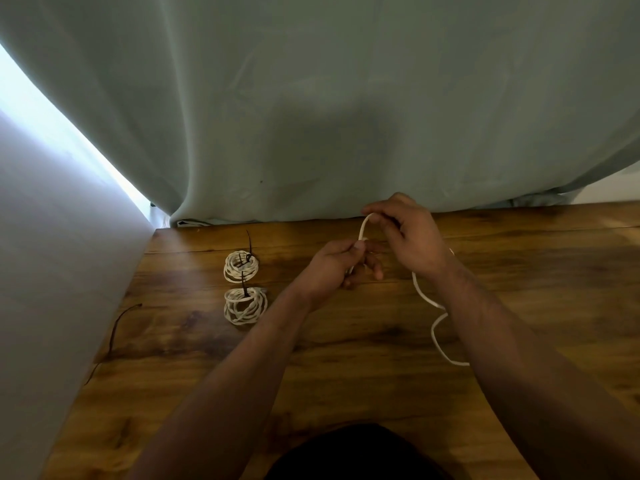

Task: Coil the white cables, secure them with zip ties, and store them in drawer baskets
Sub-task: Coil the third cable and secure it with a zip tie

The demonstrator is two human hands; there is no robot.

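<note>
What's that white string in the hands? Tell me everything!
It is a thin, bendy white cable, not coiled yet. The left hand pinches it and the right hand holds it, with a short arch between them. The rest trails in wavy bends over the wooden table and disappears behind the right forearm.

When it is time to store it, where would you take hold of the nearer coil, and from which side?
Pinch the nearer coil across its ring of strands beside the black zip tie, coming from above. It lies flat on the table with an open middle, so a finger can go inside, and the tie should keep the loops together.
</note>
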